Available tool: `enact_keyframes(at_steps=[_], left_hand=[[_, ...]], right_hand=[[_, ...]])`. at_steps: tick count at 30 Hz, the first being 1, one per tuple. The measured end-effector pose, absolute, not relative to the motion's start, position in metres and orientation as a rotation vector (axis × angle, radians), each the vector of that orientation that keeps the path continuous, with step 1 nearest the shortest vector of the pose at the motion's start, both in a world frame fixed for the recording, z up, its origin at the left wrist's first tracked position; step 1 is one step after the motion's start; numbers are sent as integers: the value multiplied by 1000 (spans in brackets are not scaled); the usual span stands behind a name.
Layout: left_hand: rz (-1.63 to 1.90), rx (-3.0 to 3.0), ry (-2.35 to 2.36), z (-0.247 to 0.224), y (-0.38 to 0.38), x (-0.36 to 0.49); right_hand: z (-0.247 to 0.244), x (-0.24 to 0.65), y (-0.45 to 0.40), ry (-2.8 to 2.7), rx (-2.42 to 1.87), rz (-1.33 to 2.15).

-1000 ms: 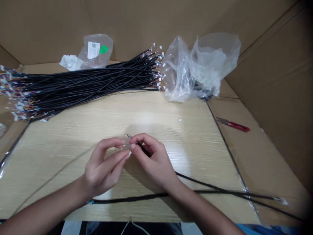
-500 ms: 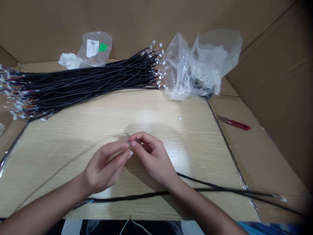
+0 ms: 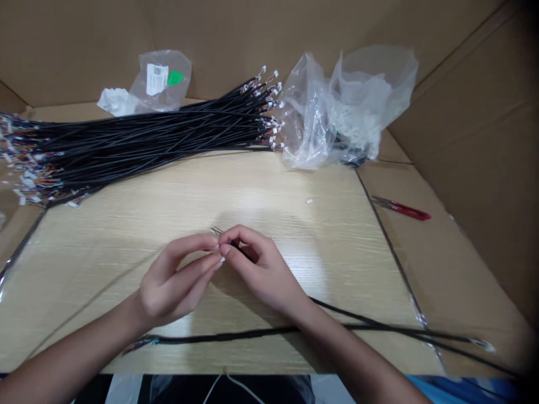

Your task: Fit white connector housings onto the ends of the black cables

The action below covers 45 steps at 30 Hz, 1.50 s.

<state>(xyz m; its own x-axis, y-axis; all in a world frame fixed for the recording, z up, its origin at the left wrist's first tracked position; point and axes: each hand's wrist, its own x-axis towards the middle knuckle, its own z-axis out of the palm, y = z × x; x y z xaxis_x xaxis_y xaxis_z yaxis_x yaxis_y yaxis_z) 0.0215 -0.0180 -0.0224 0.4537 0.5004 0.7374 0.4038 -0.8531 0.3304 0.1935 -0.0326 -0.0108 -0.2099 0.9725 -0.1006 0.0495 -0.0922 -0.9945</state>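
Note:
Over the middle of the table my right hand (image 3: 265,272) is closed on the end of a black cable (image 3: 244,252). Thin bare-looking wires (image 3: 216,230) fan out past its fingertips. My left hand (image 3: 177,278) faces it, fingers pinched, with a small white connector (image 3: 222,259) showing at the tips. Both sets of fingertips meet at the wires, and the exact contact between wire and connector is hidden. A second black cable (image 3: 223,337) lies across the table in front of me, its coloured wires (image 3: 141,343) loose at the left end.
A thick bundle of black cables (image 3: 160,137) with white connectors lies along the back left. Behind it is a labelled plastic bag (image 3: 162,78). Clear bags (image 3: 353,112) stand at the back right. Red-handled thread snips (image 3: 402,209) rest on cardboard; a loose white connector (image 3: 309,201) lies nearby.
Both hands have shifted slightly left, still together. More of the black cable and the fanned wires shows at my right fingertips. The view has tilted a little.

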Motion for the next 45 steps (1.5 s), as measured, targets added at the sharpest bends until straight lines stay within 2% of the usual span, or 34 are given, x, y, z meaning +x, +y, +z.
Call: enact_keyframes(at_steps=[3, 12, 28, 33, 39, 45], left_hand=[[1380, 2383, 876, -23, -16, 21], [1080, 2000, 977, -19, -5, 17], [936, 1924, 888, -22, -4, 18], [846, 1826, 830, -23, 1, 14], [734, 1535, 773, -22, 3, 13], [736, 1470, 760, -16, 4, 14]], right_hand=[[-10, 195, -32, -1344, -1228, 1432], [-5, 193, -32, -1273, -1239, 1443], [-7, 195, -37, -1365, -1176, 1399], [-5, 200, -38, -1521, -1201, 1121], [-8, 200, -44, -1878, -1113, 534], [0, 196, -45, -1836, -1225, 541]])
